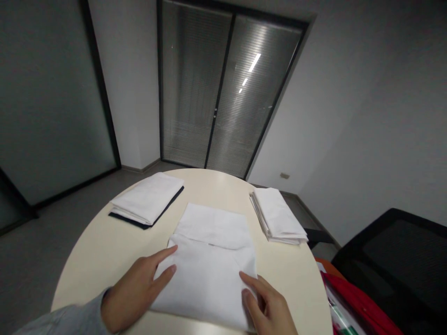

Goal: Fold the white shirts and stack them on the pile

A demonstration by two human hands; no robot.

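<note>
White cloth (206,274), btm ctr of frame, should be smoothed evenly; L hand (139,283) spread wide, R hand (269,303) loosely curled.

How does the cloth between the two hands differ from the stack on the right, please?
The cloth has the left hand and right hand at its sides; the stack lies apart from both. The cloth looks broader and flatter, while the stack shows several layers along its side. An edge runs across the cloth; the stack's top shows none. Both are white, folded and on the table.
</note>
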